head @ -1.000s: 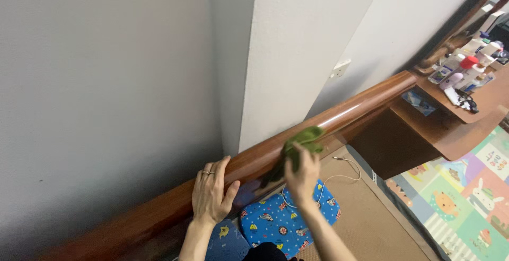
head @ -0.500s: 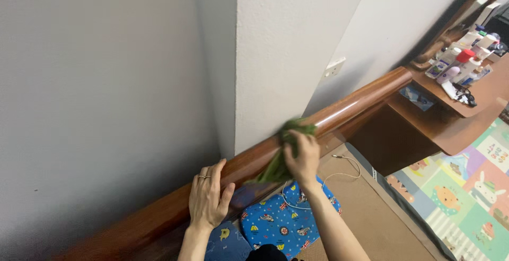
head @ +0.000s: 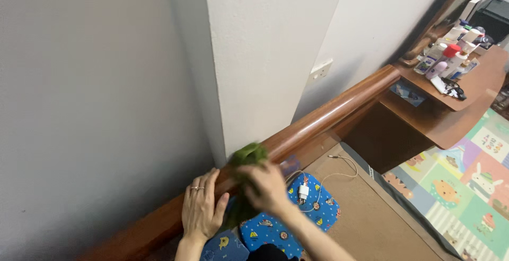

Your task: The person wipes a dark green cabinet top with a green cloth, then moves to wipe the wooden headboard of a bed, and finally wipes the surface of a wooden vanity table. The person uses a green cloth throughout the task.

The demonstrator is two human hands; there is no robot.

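Green cloth (head: 245,157) nearer left hand (head: 200,209)

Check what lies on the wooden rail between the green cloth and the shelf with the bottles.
In the head view, the wooden rail runs bare and glossy from the green cloth under the right hand to the shelf; nothing lies on it.

rail (head: 328,113): dark reddish wood, polished and glossy, with a pale streak of shine along its rounded top
cloth (head: 245,157): soft green fabric, matt and crumpled
wall (head: 101,80): painted plaster, matt, finely grainy
pillow (head: 275,224): blue printed cotton-like fabric, matt
mattress cover (head: 366,224): tan woven material, dull and slightly ribbed
shelf (head: 450,118): brown wood, smooth with a soft sheen
floor mat (head: 466,186): coloured foam-like tiles, smooth, matt
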